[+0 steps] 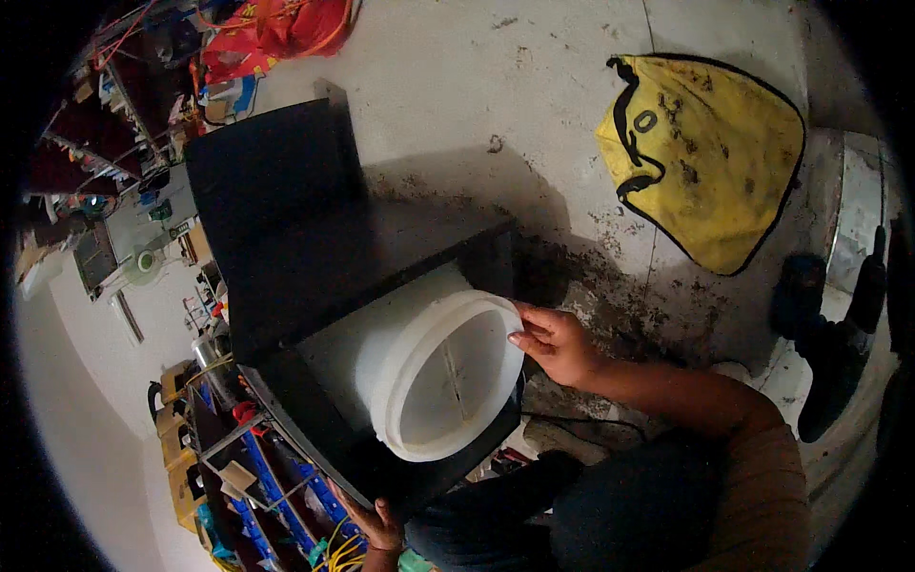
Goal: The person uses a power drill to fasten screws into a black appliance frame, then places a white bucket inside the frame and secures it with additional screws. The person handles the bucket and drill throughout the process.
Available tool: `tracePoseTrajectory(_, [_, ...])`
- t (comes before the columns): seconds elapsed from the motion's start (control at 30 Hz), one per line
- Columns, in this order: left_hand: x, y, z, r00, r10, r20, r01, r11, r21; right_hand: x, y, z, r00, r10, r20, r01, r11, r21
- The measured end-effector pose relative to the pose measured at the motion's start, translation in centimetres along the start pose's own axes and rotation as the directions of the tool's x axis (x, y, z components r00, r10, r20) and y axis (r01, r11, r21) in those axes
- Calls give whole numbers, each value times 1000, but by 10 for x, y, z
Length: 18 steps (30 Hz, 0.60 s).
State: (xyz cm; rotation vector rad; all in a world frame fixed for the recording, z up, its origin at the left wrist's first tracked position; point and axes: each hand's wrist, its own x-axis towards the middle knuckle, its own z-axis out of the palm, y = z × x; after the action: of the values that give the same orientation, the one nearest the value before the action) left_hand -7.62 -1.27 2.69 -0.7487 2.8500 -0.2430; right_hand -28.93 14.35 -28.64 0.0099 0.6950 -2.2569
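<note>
A black open-fronted box (353,257) with a flat panel standing up at its far left is before me. Partly inside it lies a white round plastic tub (391,372), tipped on its side with its wide mouth toward me. My right hand (562,345) pinches the tub's rim on the right side, thumb at the inner edge and fingers behind. At the box's near lower edge, my left hand (376,524) grips the black side; part of its fingers is hidden by the box.
A yellow cloth bag with black trim (715,162) lies on the dirt-strewn floor at the right. Shelves with blue bins (272,486) and loose parts stand at the left. A red bag (276,38) lies at the far left. Dark footwear (834,334) shows at the right.
</note>
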Motion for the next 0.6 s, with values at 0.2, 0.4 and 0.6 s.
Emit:
tracePoseTrajectory(0.2, [-6,-2,3,998,-57,1,56,984,-168,3,0,7,1000,3,-6,-2,996,87])
tracePoseTrajectory(0.4, [8,6,1,1000,25,0,-25,999,41,-1,10,-2,999,-23,-43,24,1000,19])
tracePoseTrajectory(0.6, [15,18,0,1000,19,-24,-19,1000,4,-7,7,6,997,36,-68,-41,996,-74])
